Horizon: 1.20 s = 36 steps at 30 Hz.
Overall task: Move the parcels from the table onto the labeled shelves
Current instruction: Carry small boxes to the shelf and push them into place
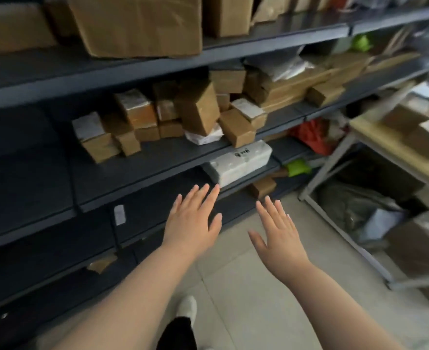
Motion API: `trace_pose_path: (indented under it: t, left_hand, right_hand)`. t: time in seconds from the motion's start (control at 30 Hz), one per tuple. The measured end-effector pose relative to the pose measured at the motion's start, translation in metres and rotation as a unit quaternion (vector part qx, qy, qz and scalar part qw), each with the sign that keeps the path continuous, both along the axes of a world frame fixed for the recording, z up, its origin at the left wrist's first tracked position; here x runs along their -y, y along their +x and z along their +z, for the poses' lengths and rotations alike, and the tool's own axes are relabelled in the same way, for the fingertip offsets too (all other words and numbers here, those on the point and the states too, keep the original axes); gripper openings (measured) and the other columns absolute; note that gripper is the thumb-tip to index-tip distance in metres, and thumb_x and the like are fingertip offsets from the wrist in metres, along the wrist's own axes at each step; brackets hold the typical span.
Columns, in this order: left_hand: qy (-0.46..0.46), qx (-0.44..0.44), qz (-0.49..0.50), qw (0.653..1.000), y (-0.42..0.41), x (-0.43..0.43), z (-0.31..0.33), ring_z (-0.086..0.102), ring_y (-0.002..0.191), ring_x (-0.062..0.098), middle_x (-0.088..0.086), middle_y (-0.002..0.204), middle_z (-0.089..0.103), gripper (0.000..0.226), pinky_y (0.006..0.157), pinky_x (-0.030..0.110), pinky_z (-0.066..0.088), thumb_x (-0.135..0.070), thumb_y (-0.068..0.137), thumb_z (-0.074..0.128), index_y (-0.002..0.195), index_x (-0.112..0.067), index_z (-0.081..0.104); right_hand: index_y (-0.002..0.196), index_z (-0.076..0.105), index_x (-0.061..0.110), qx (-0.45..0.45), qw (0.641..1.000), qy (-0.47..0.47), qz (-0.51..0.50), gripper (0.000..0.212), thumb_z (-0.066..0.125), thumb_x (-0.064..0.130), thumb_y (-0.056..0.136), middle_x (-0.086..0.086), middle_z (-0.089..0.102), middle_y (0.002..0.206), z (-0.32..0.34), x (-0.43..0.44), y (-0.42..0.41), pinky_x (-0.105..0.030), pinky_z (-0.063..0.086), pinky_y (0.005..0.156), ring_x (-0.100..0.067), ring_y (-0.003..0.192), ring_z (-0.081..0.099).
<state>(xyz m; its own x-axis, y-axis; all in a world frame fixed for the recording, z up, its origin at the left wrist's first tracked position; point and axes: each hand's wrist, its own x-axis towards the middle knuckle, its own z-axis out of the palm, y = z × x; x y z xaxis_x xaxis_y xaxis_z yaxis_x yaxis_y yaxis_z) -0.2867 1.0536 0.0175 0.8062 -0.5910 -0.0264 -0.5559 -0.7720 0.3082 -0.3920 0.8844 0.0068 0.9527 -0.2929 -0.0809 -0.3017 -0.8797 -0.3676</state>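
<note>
A white padded parcel lies on a dark shelf board, its end sticking out past the front edge. My left hand is held flat with straight fingers just below and left of it, fingertips close to the parcel's corner. My right hand hovers over the floor to the right, fingers spread, holding nothing. Several brown cardboard parcels are heaped on the same shelf behind the white one. A wooden table with brown boxes stands at the right.
Large cardboard boxes fill the top shelf. A red bag and a green item lie on the lower shelves at right. Under the table sit a grey bag and boxes. The floor is pale tile.
</note>
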Motion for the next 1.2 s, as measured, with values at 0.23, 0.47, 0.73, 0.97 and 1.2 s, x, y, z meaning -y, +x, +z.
trace_pose_path:
  t: [0.23, 0.47, 0.73, 0.97, 1.2]
  left_hand:
    - [0.003, -0.002, -0.135, 0.991, 0.038, 0.078, -0.01, -0.01, 0.146, 0.009, -0.009, 0.161, -0.004, 0.061, 0.119, 0.036, -0.005, -0.045, 0.1, 0.025, 0.15, -0.035, -0.008]
    - [0.009, 0.006, -0.211, 0.977, 0.088, 0.145, -0.006, -0.007, 0.147, 0.01, -0.008, 0.161, -0.003, 0.061, 0.12, 0.036, -0.003, -0.044, 0.1, 0.027, 0.152, -0.033, -0.004]
    - [0.02, 0.019, -0.338, 0.941, 0.073, 0.26, 0.001, -0.008, 0.147, 0.011, -0.009, 0.161, -0.001, 0.062, 0.12, 0.037, -0.003, -0.043, 0.1, 0.028, 0.152, -0.034, -0.004]
    - [0.039, 0.039, -0.391, 0.919, 0.048, 0.395, -0.003, -0.006, 0.147, 0.01, -0.009, 0.161, 0.0, 0.063, 0.12, 0.037, -0.003, -0.045, 0.099, 0.028, 0.151, -0.035, -0.005]
    - [0.006, 0.049, -0.384, 0.922, 0.013, 0.532, 0.02, -0.001, 0.148, 0.011, -0.008, 0.161, 0.005, 0.083, 0.118, 0.036, -0.001, -0.057, 0.072, -0.006, 0.152, -0.035, -0.002]
  right_hand:
    - [0.153, 0.009, 0.027, 0.024, 0.989, -0.008, -0.146, 0.063, 0.038, 0.044, 0.099, 0.006, -0.009, 0.159, 0.001, 0.055, 0.005, -0.03, -0.005, 0.117, -0.013, 0.146, -0.015]
    - [0.153, 0.007, 0.028, 0.034, 0.973, -0.035, -0.225, 0.064, 0.035, 0.048, 0.099, 0.007, -0.012, 0.159, 0.005, 0.099, 0.008, -0.031, -0.005, 0.119, -0.006, 0.14, -0.023]
    - [0.152, 0.011, 0.028, 0.056, 0.924, -0.024, -0.376, 0.064, 0.038, 0.047, 0.098, 0.006, -0.007, 0.161, 0.005, 0.182, -0.04, -0.03, 0.002, 0.117, -0.002, 0.139, -0.019]
    - [0.153, 0.01, 0.029, 0.058, 0.905, 0.003, -0.421, 0.064, 0.038, 0.046, 0.098, 0.007, -0.009, 0.16, -0.002, 0.293, -0.065, -0.026, 0.0, 0.116, -0.001, 0.139, -0.018]
    - [0.153, 0.009, 0.029, 0.066, 0.898, 0.014, -0.434, 0.063, 0.037, 0.046, 0.099, 0.006, -0.008, 0.161, 0.035, 0.434, -0.099, -0.027, -0.001, 0.116, -0.01, 0.146, -0.014]
